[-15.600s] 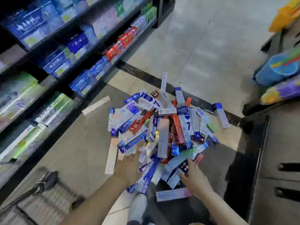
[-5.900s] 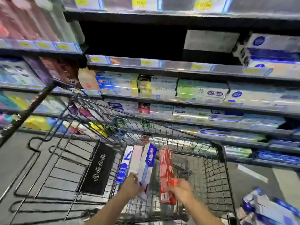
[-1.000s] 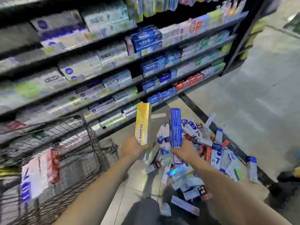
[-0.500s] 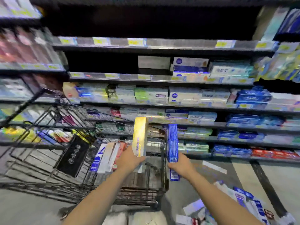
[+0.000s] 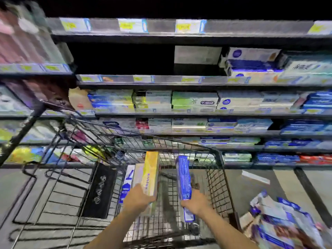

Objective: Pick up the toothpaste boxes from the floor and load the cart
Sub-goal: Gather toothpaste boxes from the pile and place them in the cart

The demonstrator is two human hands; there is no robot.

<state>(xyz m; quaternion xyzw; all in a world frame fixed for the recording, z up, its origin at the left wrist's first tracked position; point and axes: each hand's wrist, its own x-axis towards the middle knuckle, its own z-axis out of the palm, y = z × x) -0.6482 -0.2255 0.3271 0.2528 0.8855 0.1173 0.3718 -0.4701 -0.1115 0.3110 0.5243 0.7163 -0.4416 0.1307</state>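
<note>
— What do the hands hold?

— The left hand grips a yellow box; the right hand grips a blue box, both upright over the cart.

— And the rest?

— Some boxes stand inside the cart; a pile lies on the floor, right of it.

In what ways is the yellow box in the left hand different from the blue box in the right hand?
Colour: the yellow box is yellow and pale, while the blue box is dark blue with small print.
Width: the yellow box shows a broader face; the blue box looks narrower.
Holder: the left hand grips the yellow box, the right hand the blue one.
Both are long cartons held nearly upright by their lower ends over the cart.
</note>
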